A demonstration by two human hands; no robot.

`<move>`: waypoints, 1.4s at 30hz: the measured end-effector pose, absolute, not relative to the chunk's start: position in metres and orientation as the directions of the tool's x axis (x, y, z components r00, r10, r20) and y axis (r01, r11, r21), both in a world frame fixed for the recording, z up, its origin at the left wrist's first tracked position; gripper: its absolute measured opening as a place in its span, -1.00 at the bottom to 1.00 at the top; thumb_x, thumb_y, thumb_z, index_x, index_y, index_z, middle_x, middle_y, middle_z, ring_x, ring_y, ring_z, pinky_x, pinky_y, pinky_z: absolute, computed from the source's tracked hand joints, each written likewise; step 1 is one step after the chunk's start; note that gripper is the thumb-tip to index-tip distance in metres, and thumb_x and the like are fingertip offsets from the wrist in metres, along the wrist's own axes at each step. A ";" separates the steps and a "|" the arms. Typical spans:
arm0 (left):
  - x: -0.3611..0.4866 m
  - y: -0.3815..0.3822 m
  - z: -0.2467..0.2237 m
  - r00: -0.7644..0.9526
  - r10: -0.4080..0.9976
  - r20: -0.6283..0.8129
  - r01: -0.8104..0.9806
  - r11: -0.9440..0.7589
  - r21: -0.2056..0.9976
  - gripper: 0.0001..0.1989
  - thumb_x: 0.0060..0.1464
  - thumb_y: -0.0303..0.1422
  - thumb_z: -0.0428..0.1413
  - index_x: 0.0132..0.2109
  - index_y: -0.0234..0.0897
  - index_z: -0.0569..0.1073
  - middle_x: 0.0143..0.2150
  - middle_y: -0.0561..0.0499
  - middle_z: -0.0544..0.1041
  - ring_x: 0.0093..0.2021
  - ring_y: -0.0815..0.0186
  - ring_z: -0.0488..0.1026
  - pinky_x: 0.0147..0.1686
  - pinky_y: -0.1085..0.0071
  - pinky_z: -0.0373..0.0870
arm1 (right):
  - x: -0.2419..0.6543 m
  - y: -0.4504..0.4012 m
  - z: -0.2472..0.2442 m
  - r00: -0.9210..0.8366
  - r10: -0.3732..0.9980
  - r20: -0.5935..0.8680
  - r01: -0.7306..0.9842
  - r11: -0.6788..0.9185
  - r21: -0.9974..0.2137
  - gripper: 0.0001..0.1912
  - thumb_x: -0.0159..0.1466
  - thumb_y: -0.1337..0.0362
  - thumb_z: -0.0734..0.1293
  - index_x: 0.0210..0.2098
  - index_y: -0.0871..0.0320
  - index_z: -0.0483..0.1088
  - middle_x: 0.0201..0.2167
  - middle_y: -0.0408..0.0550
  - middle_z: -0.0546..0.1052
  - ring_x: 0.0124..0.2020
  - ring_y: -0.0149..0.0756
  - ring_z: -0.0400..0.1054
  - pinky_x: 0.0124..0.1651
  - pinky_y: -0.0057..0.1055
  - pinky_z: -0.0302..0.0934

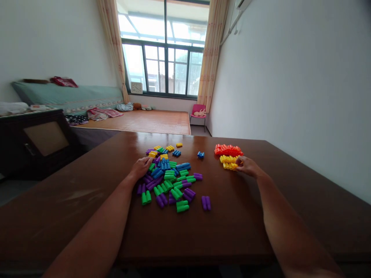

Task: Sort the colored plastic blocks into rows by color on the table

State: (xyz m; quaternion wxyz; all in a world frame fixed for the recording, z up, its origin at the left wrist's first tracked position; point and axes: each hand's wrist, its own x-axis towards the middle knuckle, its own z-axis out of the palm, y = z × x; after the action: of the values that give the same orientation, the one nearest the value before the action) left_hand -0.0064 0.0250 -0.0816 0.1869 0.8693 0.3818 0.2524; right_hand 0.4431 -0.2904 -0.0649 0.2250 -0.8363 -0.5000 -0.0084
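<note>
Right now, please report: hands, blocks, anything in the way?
Left hand at mixed pile. Right hand touching yellow blocks, orange blocks beyond. Loose blue block between, possibly in way.

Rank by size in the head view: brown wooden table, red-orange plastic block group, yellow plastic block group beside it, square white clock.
Brown wooden table
Red-orange plastic blocks and yellow plastic blocks: too close to rank
Square white clock

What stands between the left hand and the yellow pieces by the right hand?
The mixed pile, directly beside the left hand; then a lone blue piece, slightly to the far side of the straight path to the yellow pieces.
</note>
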 end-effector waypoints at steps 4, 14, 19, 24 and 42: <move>-0.006 0.024 -0.080 0.578 0.761 0.293 0.567 -0.633 0.526 -0.50 0.17 -0.10 -0.17 -0.07 -0.24 0.56 -0.07 -0.07 0.60 -0.04 0.15 0.48 -0.05 0.38 0.34 | 0.445 -0.297 -0.059 0.497 0.853 0.161 0.805 -0.385 -0.451 -0.79 -0.04 0.27 0.44 -0.40 0.11 0.40 -0.37 -0.14 0.51 -0.37 -0.33 0.40 -0.29 -0.45 0.26; -0.006 0.026 -0.083 0.584 0.755 0.299 0.567 -0.643 0.515 -0.47 0.18 -0.10 -0.19 -0.04 -0.29 0.55 -0.03 -0.12 0.58 -0.02 0.12 0.48 -0.04 0.34 0.34 | 0.432 -0.290 -0.063 0.465 0.849 0.252 0.873 -0.393 -0.288 -0.84 -0.04 0.31 0.41 -0.49 0.11 0.34 -0.43 -0.12 0.47 -0.39 -0.32 0.34 -0.35 -0.45 0.18; -0.006 0.019 -0.081 0.551 0.776 0.307 0.562 -0.617 0.552 -0.55 0.20 -0.14 -0.14 -0.10 -0.24 0.57 -0.07 -0.08 0.59 -0.02 0.15 0.47 -0.05 0.35 0.35 | 0.420 -0.288 -0.046 0.460 0.835 0.303 0.868 -0.352 -0.350 -0.75 0.04 0.08 0.42 -0.45 0.11 0.36 -0.40 -0.07 0.50 -0.40 -0.26 0.37 -0.33 -0.38 0.22; -0.004 0.015 -0.083 0.525 0.773 0.356 0.530 -0.624 0.574 -0.66 0.18 -0.19 -0.03 -0.19 -0.24 0.59 -0.13 -0.09 0.60 -0.08 0.17 0.49 -0.07 0.38 0.37 | 0.344 -0.242 -0.048 0.231 0.900 0.371 0.884 -0.034 -0.467 -0.68 0.27 0.00 0.22 -0.29 0.11 0.41 -0.36 -0.04 0.54 -0.39 -0.28 0.40 -0.30 -0.38 0.27; -0.001 0.013 -0.086 0.456 0.830 0.320 0.560 -0.547 0.623 -0.73 0.14 -0.39 0.01 -0.14 -0.17 0.59 -0.11 -0.02 0.61 -0.09 0.23 0.52 -0.08 0.41 0.39 | 0.204 -0.009 -0.065 0.185 0.970 0.161 0.880 -0.091 -0.466 -0.76 0.10 0.32 0.46 -0.23 0.21 0.47 -0.30 0.02 0.59 -0.29 -0.24 0.49 -0.28 -0.43 0.35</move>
State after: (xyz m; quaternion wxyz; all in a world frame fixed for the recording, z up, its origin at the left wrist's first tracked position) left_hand -0.0005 0.0132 -0.0864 0.2208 0.8242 0.4216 0.3068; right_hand 0.2035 -0.0091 -0.0653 0.2368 -0.7324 -0.6313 0.0944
